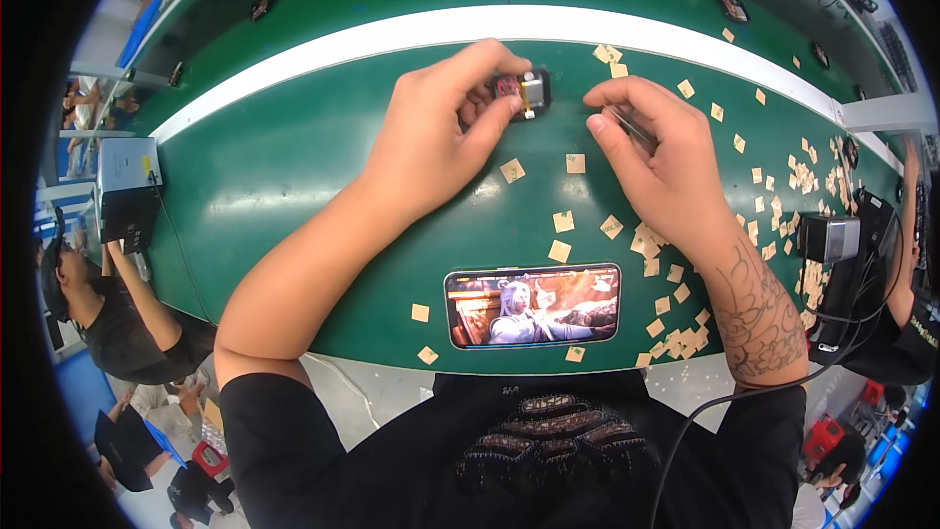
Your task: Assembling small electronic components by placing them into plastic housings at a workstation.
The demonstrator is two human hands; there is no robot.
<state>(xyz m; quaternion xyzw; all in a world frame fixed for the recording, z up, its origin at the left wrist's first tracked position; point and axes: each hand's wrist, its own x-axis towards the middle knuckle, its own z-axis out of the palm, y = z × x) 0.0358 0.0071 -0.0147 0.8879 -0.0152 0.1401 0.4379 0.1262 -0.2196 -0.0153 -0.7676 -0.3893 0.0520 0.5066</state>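
Observation:
Between the thumb and fingers of my left hand (431,132) is a small black-cased electronic module (535,91), its open side showing a red-marked part and a silver block. It is held at the far middle of the green table (294,176). To its right, apart from it, my right hand (671,147) is closed around thin metal tweezers (632,124), mostly hidden by the fingers. Small beige paper squares (575,164) lie below and between the hands, with many more spread to the right.
A phone (534,306) playing a video lies near the table's front edge. A white ledge (441,22) runs along the back. A grey box (129,186) stands at left, a black-and-silver device (830,237) with cables at right. Other people sit at both sides.

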